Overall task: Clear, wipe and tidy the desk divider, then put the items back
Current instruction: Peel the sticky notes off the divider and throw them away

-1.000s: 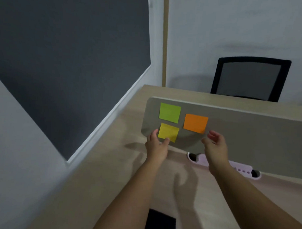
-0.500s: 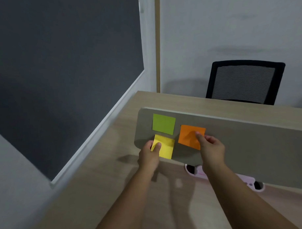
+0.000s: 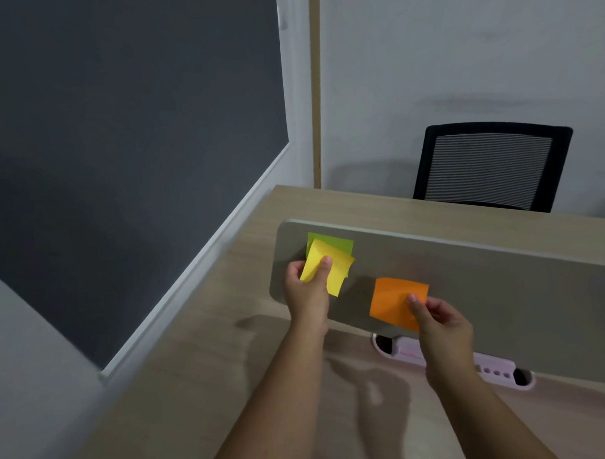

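A grey desk divider (image 3: 484,284) stands across the wooden desk (image 3: 230,362). My left hand (image 3: 308,292) pinches a yellow sticky note (image 3: 333,266), lifted and tilted in front of a green sticky note (image 3: 342,242) that stays stuck near the divider's top left corner. My right hand (image 3: 441,324) pinches an orange sticky note (image 3: 391,300) by its lower right edge, held just in front of the divider's face.
A pale pink cable tray (image 3: 498,370) with holes runs along the divider's foot. A black mesh chair (image 3: 491,167) stands behind the desk. A dark panel (image 3: 120,150) and white wall close off the left side.
Both notes have come off the divider. The yellow one rose in my left hand over the green note; the orange one moved down and right in my right hand.
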The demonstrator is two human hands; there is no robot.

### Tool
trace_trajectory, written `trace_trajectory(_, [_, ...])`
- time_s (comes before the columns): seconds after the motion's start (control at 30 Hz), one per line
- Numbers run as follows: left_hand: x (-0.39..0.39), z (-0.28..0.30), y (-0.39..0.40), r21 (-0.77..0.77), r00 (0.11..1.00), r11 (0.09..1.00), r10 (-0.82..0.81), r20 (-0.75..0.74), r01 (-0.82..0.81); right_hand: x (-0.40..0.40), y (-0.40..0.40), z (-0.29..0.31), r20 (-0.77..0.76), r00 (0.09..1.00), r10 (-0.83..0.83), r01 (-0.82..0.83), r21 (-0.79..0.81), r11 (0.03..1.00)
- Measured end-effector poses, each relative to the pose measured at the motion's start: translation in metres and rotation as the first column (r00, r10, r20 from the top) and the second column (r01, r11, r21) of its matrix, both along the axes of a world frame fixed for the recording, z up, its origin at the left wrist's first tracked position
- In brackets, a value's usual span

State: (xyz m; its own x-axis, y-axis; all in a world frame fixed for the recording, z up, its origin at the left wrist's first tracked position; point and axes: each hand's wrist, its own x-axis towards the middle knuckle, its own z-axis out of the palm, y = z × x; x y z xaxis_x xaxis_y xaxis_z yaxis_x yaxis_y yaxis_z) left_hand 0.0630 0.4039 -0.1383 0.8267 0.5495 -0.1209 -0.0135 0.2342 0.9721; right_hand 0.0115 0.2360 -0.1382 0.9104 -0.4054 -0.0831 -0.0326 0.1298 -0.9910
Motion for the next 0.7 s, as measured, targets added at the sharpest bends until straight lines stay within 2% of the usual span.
trace_trajectory(0.13, [0.005, 0.000, -0.003, -0.150, 0.995, 0.984, 0.101, 0.021, -0.097, -0.011, -0.006, 0.003, -0.025, 0.998, 0.057, -0.057, 0.011, 0.998])
trace_trajectory(0.27, [0.004, 0.002, -0.004, -0.264, 0.993, 0.962, 0.096, 0.066, -0.076, -0.015, -0.004, 0.009, -0.063, 0.982, 0.179, -0.173, 0.094, 0.980])
trace_trajectory(0.37, [-0.004, 0.005, -0.006, -0.278, 0.991, 0.956, 0.115, 0.074, -0.090, -0.016, 0.001, 0.019, -0.061, 0.967, 0.248, -0.234, 0.174, 0.956])
trace_trajectory(0.5, [-0.030, 0.008, -0.012, -0.244, 0.990, 0.962, 0.135, 0.051, -0.118, -0.018, 0.013, 0.033, -0.065, 0.955, 0.288, -0.276, 0.153, 0.949])
trace_trajectory(0.7, [-0.089, 0.006, -0.015, -0.178, 0.996, 0.980, -0.082, 0.020, 0.084, -0.037, 0.026, 0.031, -0.136, 0.929, 0.344, -0.348, -0.005, 0.938])
